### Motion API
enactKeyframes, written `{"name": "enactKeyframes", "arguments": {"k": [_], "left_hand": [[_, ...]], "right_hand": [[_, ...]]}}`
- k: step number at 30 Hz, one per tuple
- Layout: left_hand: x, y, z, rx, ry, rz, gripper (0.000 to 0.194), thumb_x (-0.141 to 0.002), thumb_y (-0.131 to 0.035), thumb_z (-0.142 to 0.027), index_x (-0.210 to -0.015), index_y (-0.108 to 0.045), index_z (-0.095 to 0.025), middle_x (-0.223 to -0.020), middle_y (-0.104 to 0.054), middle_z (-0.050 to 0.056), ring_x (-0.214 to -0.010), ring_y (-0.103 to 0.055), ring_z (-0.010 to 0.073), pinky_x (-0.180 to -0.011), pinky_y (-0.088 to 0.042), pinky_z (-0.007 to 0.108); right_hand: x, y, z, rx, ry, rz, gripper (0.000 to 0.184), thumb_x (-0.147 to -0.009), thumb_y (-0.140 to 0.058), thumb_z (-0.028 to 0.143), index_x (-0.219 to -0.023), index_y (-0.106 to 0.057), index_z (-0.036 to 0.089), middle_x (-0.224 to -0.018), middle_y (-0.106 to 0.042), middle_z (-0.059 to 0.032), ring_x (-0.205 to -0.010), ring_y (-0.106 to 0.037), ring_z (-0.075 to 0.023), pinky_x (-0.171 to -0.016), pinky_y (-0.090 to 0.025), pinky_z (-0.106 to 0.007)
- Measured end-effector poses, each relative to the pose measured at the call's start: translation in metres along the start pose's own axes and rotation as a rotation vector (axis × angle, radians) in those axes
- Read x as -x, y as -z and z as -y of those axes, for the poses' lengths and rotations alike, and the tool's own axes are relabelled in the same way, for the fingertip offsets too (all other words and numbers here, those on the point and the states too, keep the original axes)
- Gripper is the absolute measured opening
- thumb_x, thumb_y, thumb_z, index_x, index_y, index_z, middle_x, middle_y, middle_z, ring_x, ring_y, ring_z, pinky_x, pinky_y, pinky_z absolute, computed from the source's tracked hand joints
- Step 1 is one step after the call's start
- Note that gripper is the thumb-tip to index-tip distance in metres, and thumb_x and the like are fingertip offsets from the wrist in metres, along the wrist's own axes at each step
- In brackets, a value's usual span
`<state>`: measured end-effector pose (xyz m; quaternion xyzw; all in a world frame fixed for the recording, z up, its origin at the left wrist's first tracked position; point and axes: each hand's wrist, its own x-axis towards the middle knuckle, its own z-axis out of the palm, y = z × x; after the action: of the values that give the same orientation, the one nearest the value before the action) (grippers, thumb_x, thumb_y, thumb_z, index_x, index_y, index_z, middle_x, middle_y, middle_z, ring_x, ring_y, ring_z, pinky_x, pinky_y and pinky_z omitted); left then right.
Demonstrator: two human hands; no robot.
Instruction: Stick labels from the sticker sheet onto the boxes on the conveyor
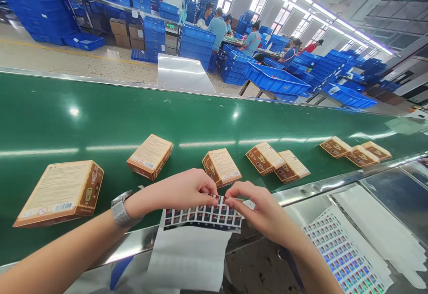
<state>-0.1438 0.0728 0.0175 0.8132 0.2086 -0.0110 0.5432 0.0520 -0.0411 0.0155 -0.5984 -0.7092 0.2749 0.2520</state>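
Between my two hands is a sticker sheet [200, 216] with rows of small dark labels on a white backing that hangs down at the belt's near edge. My left hand [194, 189], with a watch [121, 208] on its wrist, pinches the sheet's top edge between thumb and fingers. Close beside it, my right hand [249, 202] has thumb and forefinger pressed together at the sheet's upper right; whether a single label is between them is too small to tell. Just beyond my hands lies a brown and cream box [221, 167] on the green conveyor belt [133, 106].
More boxes lie along the belt, with a large box [63, 191] at left and another box [151, 155] nearer the middle. Shiny sticker sheets [347, 254] rest on the metal surface at right. Across the belt are stacked blue crates [197, 46] and several seated people.
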Motion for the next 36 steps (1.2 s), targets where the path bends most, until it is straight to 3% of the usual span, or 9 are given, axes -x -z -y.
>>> {"name": "enactKeyframes", "arguments": {"k": [7, 10, 13, 16, 19, 21, 23, 27, 36], "left_hand": [[-0.019, -0.005, -0.007, -0.017, -0.003, -0.058, 0.022, -0.082, -0.056, -0.022, -0.061, -0.056, -0.016, -0.051, -0.038, -0.008, -0.047, -0.030, 0.0073, -0.046, -0.025, 0.022], [-0.027, -0.010, -0.010, 0.000, 0.018, -0.088, 0.022, -0.082, -0.056, -0.022, -0.060, -0.056, -0.016, -0.050, -0.039, -0.008, -0.047, -0.031, 0.0072, -0.046, -0.025, 0.022], [-0.031, -0.016, -0.012, 0.020, 0.054, -0.144, 0.024, -0.084, -0.055, -0.024, -0.061, -0.058, -0.016, -0.050, -0.042, -0.007, -0.048, -0.036, 0.0084, -0.047, -0.028, 0.022], [-0.032, -0.023, -0.012, -0.042, 0.067, -0.219, 0.023, -0.084, -0.056, -0.024, -0.064, -0.064, -0.016, -0.057, -0.054, -0.003, -0.056, -0.049, 0.0118, -0.054, -0.038, 0.024], [-0.036, -0.032, -0.007, -0.196, -0.089, -0.273, 0.013, -0.081, -0.063, -0.017, -0.072, -0.073, -0.018, -0.096, -0.071, 0.006, -0.093, -0.064, 0.0215, -0.078, -0.051, 0.030], [-0.043, -0.037, -0.002, -0.300, -0.257, -0.275, 0.013, -0.081, -0.066, -0.014, -0.072, -0.075, -0.019, -0.134, -0.062, 0.009, -0.128, -0.052, 0.0289, -0.103, -0.046, 0.039], [-0.052, -0.042, 0.004, -0.372, -0.340, -0.230, 0.017, -0.083, -0.066, -0.013, -0.070, -0.075, -0.019, -0.154, -0.044, 0.005, -0.146, -0.032, 0.0318, -0.118, -0.031, 0.045], [-0.070, -0.047, 0.008, -0.423, -0.294, -0.136, 0.019, -0.083, -0.065, -0.011, -0.068, -0.075, -0.018, -0.159, -0.036, 0.005, -0.151, -0.022, 0.0291, -0.123, -0.021, 0.046], [-0.091, -0.042, -0.002, -0.455, -0.288, -0.100, 0.017, -0.079, -0.068, -0.010, -0.067, -0.075, -0.020, -0.157, -0.038, 0.005, -0.150, -0.026, 0.0284, -0.120, -0.026, 0.049]], "right_hand": [[0.007, 0.001, -0.014, 0.311, 0.249, -0.308, 0.010, -0.096, -0.058, 0.025, -0.096, -0.067, 0.023, -0.085, -0.075, -0.0018, -0.079, -0.068, -0.0182, -0.072, -0.049, -0.032], [0.009, -0.001, -0.014, 0.433, 0.362, -0.391, 0.013, -0.095, -0.056, 0.015, -0.096, -0.067, 0.023, -0.089, -0.076, -0.0031, -0.082, -0.069, -0.0193, -0.078, -0.047, -0.036], [0.013, -0.001, -0.016, 0.428, 0.380, -0.447, 0.017, -0.093, -0.058, 0.011, -0.095, -0.067, 0.025, -0.095, -0.076, -0.0041, -0.092, -0.069, -0.0214, -0.085, -0.047, -0.038], [0.011, 0.006, -0.027, 0.182, 0.228, -0.486, 0.011, -0.093, -0.060, 0.022, -0.087, -0.067, 0.027, -0.102, -0.074, -0.0060, -0.099, -0.068, -0.0235, -0.088, -0.049, -0.039], [-0.004, 0.018, -0.050, -0.169, -0.139, -0.550, 0.021, -0.085, -0.066, 0.045, -0.078, -0.067, 0.025, -0.116, -0.071, -0.0103, -0.110, -0.064, -0.0274, -0.092, -0.050, -0.041], [-0.019, 0.024, -0.068, -0.415, -0.365, -0.546, 0.035, -0.072, -0.074, 0.056, -0.076, -0.068, 0.022, -0.114, -0.071, -0.0115, -0.108, -0.064, -0.0280, -0.092, -0.050, -0.039], [-0.032, 0.027, -0.082, -0.607, -0.494, -0.494, 0.044, -0.060, -0.079, 0.059, -0.080, -0.070, 0.020, -0.099, -0.074, -0.0104, -0.098, -0.067, -0.0264, -0.087, -0.052, -0.037], [-0.047, 0.024, -0.096, -0.673, -0.547, -0.486, 0.048, -0.054, -0.081, 0.058, -0.078, -0.071, 0.018, -0.076, -0.072, -0.0061, -0.080, -0.067, -0.0234, -0.071, -0.053, -0.033], [-0.046, 0.023, -0.109, -0.519, -0.530, -0.608, 0.041, -0.059, -0.078, 0.054, -0.077, -0.070, 0.018, -0.076, -0.072, -0.0051, -0.072, -0.065, -0.0208, -0.063, -0.050, -0.030]]}}
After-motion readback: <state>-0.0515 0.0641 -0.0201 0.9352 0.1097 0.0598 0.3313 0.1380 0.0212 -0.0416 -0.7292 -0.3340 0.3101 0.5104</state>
